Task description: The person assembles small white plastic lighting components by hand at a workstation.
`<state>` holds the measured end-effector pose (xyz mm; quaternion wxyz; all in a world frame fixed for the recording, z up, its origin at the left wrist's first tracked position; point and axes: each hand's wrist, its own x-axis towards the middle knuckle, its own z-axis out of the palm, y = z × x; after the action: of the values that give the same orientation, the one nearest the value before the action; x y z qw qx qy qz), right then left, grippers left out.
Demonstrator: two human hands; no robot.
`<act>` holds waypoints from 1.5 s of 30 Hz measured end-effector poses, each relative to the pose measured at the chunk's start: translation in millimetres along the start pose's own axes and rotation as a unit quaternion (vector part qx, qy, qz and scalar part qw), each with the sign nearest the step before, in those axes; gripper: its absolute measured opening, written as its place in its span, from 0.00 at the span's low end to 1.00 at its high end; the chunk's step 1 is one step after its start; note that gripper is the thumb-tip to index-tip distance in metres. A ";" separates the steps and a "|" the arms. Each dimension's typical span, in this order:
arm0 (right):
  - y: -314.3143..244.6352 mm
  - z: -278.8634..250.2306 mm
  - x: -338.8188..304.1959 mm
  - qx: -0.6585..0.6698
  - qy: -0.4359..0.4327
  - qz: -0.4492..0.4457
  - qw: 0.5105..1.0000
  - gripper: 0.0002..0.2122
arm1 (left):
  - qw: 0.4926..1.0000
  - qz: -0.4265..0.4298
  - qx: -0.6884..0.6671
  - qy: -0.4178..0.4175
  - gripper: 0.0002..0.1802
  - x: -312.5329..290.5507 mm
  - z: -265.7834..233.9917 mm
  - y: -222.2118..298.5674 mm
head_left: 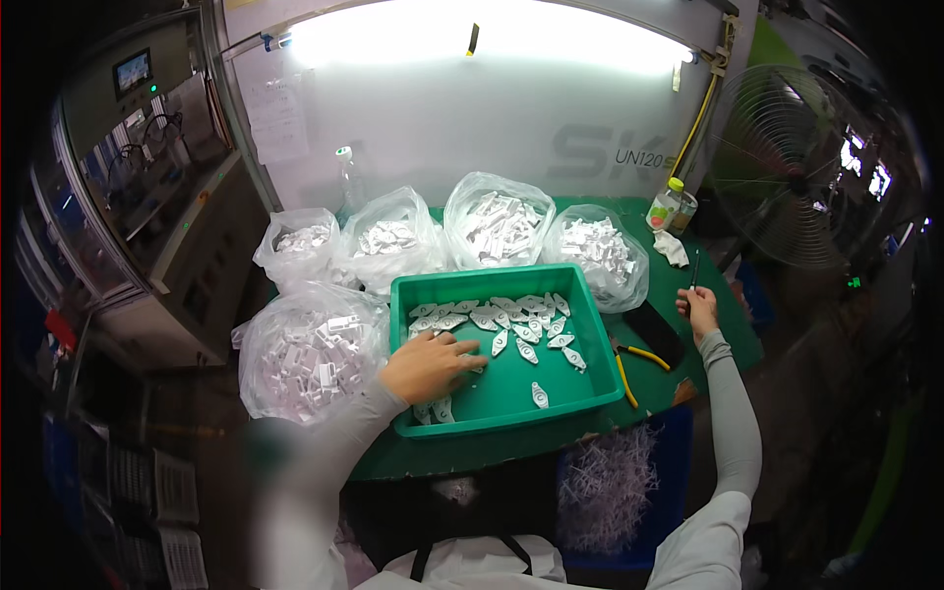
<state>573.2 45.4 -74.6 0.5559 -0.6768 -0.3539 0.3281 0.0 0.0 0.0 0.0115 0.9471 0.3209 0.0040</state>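
Note:
Inside the green plastic tray (615,388), my left hand (433,366) reaches in over the left side with fingers apart, at white plastic parts; whether it touches one is hidden. Several flat, diamond-shaped white parts (527,351) lie loose there, mostly along the far side. One white part (540,395) lies alone near the front. At the table's right edge, my right hand (699,311) is closed around a slim dark pen-like tool (696,270), its tip pointing up and away; its exact kind is too small to tell.
Yellow-handled pliers (644,358) and a dark flat object (653,334) lie right of the tray. Clear bags of white parts (315,359) crowd its left and far sides. A bottle (667,204) and crumpled white cloth (672,248) stand far right. Below the table, a blue bin (674,462) holds white scraps.

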 end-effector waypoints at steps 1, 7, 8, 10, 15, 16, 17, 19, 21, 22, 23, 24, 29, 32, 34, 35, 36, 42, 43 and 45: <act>-21.1 25.4 -28.1 0.096 -0.009 -0.010 0.995 0.21 | 1.000 0.018 -0.003 -0.016 0.29 -3.8 4.5 -5.4; -115.6 99.2 -112.9 0.169 -0.201 -0.075 0.962 0.19 | 0.989 0.026 -0.146 0.007 0.13 20.3 1.1 -1.0; -126.9 123.3 -123.0 0.166 -0.238 -0.076 0.954 0.17 | 0.972 0.014 -0.225 0.061 0.11 17.3 -0.3 -4.5; -141.4 168.5 -140.1 0.185 -0.305 -0.094 0.930 0.15 | 0.921 -0.035 -0.371 0.113 0.09 17.7 -7.6 -8.4; -153.1 258.4 -157.7 0.186 -0.439 -0.115 0.871 0.15 | 0.628 -0.110 -0.690 0.343 0.04 11.2 -1.1 -19.7; -152.0 270.0 -163.3 0.184 -0.430 -0.110 0.877 0.15 | 0.612 -0.115 -0.695 0.358 0.04 10.5 -3.7 -16.3; -144.0 278.9 -166.6 0.179 -0.442 -0.105 0.873 0.15 | 0.606 -0.125 -0.695 0.367 0.04 9.1 0.0 -17.9; -120.8 286.3 -161.9 0.198 -0.419 -0.118 0.878 0.14 | 0.633 -0.075 -0.694 0.334 0.07 13.0 0.0 -17.6; -109.0 280.6 -151.0 0.099 -0.425 -0.143 0.888 0.13 | 0.644 -0.100 -0.685 0.327 0.07 12.0 -5.5 -13.6; -115.0 276.5 -153.0 -0.058 -0.419 -0.243 0.873 0.13 | 0.626 -0.092 -0.704 0.322 0.08 7.1 -7.7 -16.5; -119.0 275.0 -157.7 -0.212 -0.399 -0.335 0.827 0.12 | 0.608 -0.082 -0.724 0.316 0.08 2.9 -6.0 -18.6; -119.3 276.6 -161.5 -0.228 -0.417 -0.297 0.828 0.12 | 0.589 -0.066 -0.736 0.327 0.09 1.1 -3.8 -21.0; -89.2 284.6 -154.6 -0.381 -0.367 -0.457 0.716 0.14 | 0.597 -0.067 -0.726 0.335 0.10 2.4 -4.2 -16.4; -98.2 288.8 -165.1 -0.429 -0.375 -0.400 0.718 0.16 | 0.604 -0.068 -0.719 0.338 0.10 2.6 -4.0 -14.3; -96.3 286.0 -169.5 -0.395 -0.378 -0.379 0.747 0.13 | 0.608 -0.069 -0.715 0.337 0.10 5.6 -0.8 -13.7; -98.0 284.8 -169.2 -0.398 -0.374 -0.382 0.745 0.13 | 0.615 -0.072 -0.711 0.333 0.10 7.3 -0.3 -13.2; -98.8 282.5 -169.8 -0.357 -0.394 -0.357 0.768 0.12 | 0.619 -0.075 -0.706 0.337 0.10 7.3 -1.5 -10.6; -102.2 278.8 -153.9 -0.164 -0.372 -0.257 0.877 0.14 | 0.620 -0.080 -0.699 0.347 0.10 -3.6 -2.0 -11.8; -105.5 274.9 -145.0 -0.068 -0.341 -0.268 0.898 0.15 | 0.627 -0.078 -0.695 0.345 0.10 -4.8 -3.0 -12.4; -107.5 266.2 -124.8 0.098 -0.220 -0.257 0.936 0.16 | 0.622 -0.074 -0.702 0.339 0.10 -4.1 -2.6 -11.0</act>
<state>271.3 92.7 -6.7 0.5931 -0.4154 -0.5954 0.3483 -10.0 6.3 2.4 0.5634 0.5561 0.2707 0.5477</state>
